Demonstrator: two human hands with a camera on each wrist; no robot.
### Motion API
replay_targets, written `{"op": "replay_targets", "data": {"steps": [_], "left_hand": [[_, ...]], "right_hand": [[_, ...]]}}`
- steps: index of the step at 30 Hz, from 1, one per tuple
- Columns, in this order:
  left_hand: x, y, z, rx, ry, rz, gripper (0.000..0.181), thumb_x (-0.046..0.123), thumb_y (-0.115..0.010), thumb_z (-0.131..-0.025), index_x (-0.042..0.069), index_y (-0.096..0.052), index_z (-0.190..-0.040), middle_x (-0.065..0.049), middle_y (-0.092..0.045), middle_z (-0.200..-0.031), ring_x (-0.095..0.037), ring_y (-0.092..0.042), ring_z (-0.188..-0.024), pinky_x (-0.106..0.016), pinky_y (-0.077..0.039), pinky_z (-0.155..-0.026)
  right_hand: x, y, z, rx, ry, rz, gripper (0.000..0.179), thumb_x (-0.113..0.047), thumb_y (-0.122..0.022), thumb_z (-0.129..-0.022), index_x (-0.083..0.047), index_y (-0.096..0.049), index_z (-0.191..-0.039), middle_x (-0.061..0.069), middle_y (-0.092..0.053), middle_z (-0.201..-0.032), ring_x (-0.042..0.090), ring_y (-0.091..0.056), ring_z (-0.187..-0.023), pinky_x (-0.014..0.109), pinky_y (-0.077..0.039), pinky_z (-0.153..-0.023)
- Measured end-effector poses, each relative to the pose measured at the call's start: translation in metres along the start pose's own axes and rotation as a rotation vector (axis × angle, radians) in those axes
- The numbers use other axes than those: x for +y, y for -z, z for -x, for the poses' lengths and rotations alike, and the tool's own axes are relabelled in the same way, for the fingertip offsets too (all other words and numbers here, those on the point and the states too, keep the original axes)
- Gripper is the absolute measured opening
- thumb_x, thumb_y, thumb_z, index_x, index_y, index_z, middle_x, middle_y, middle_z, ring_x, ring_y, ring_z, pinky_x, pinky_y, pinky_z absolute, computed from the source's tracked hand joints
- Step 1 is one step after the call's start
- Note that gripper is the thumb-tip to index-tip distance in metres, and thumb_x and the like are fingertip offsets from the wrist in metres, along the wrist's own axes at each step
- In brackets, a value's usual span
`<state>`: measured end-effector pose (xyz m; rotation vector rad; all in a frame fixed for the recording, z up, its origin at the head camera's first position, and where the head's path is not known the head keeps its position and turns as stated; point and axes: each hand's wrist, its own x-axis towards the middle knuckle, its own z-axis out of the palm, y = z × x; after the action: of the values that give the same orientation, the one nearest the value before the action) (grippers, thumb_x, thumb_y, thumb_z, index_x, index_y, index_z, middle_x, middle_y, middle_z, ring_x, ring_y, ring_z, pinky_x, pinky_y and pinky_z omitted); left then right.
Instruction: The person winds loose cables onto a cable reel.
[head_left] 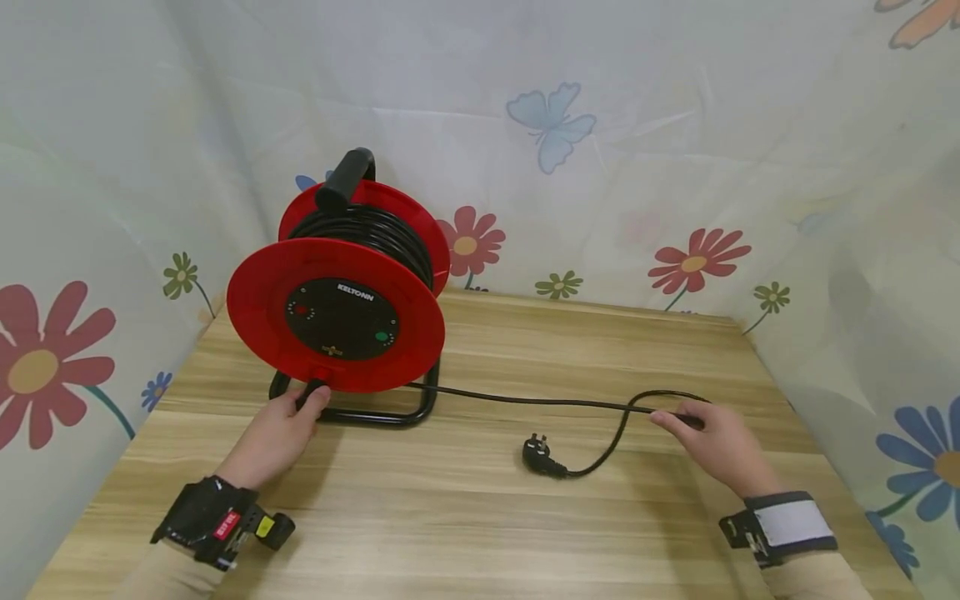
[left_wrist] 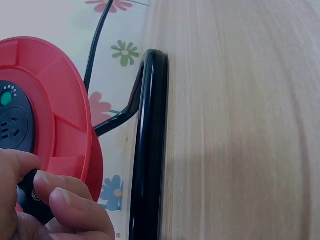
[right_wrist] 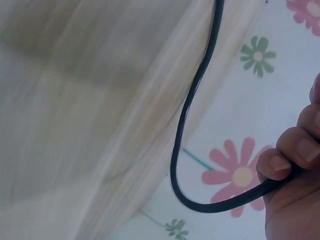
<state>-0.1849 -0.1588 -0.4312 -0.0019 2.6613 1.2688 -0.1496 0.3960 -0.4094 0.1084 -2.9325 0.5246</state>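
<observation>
A red cable reel (head_left: pixel 262 308) with a black stand stands at the left of the table, black cable (head_left: pixel 367 225) wound on its drum. My left hand (head_left: pixel 288 425) grips the small black crank knob (left_wrist: pixel 31 200) low on the reel's front disc. From under the reel the cable's free length runs rightward to my right hand (head_left: pixel 712 437), whose fingers are curled round it. Beyond that hand the cable (right_wrist: pixel 185 110) loops back to the black plug (head_left: pixel 542 457), which lies on the table with its pins upward.
The wooden table (head_left: pixel 450 533) spreads out beneath both hands. Flower-printed curtain (head_left: pixel 600 167) hangs behind it and along both sides. The reel's black carrying handle (head_left: pixel 345 179) sticks up at the top, and its tubular base (left_wrist: pixel 150 145) rests on the tabletop.
</observation>
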Motion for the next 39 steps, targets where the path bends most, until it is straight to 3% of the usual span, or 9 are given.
{"op": "replay_targets", "data": {"steps": [9,23,33,39], "left_hand": [[-0.001,-0.002,0.002,0.031,0.009,0.002,0.062,0.063,-0.031,-0.095,0.004,-0.049,-0.085,-0.004,-0.045,-0.062,-0.021,-0.041,-0.052,-0.029,-0.032,-0.046],[-0.004,0.002,0.004,0.071,0.022,0.017,0.066,0.067,-0.03,-0.093,0.003,-0.048,-0.085,-0.005,-0.042,-0.063,-0.022,-0.04,-0.057,-0.03,-0.032,-0.048],[-0.004,0.007,0.008,0.114,0.057,0.096,0.066,0.067,-0.033,-0.091,0.002,-0.047,-0.085,-0.003,-0.041,-0.059,-0.021,-0.038,-0.051,-0.029,-0.029,-0.043],[-0.005,0.01,0.009,0.145,0.044,0.157,0.062,0.064,-0.037,-0.092,0.004,-0.045,-0.08,0.004,-0.037,-0.053,-0.016,-0.035,-0.046,-0.027,-0.026,-0.039]], "right_hand": [[0.008,-0.005,0.01,0.043,0.057,-0.019,0.032,-0.039,-0.058,-0.093,-0.013,-0.06,-0.075,-0.004,-0.041,-0.055,0.01,-0.037,-0.047,0.026,-0.031,-0.045],[0.005,-0.015,0.008,-0.016,0.009,-0.014,0.04,-0.047,-0.055,-0.093,-0.012,-0.06,-0.074,0.001,-0.047,-0.061,0.014,-0.042,-0.055,0.03,-0.035,-0.05],[-0.003,-0.025,0.007,-0.05,-0.018,-0.017,0.044,-0.051,-0.052,-0.093,-0.012,-0.058,-0.073,0.0,-0.047,-0.061,0.014,-0.042,-0.054,0.029,-0.035,-0.049],[-0.007,-0.03,0.007,-0.056,-0.003,-0.027,0.044,-0.052,-0.052,-0.093,-0.014,-0.055,-0.069,-0.002,-0.044,-0.058,0.012,-0.04,-0.051,0.028,-0.034,-0.046]]}}
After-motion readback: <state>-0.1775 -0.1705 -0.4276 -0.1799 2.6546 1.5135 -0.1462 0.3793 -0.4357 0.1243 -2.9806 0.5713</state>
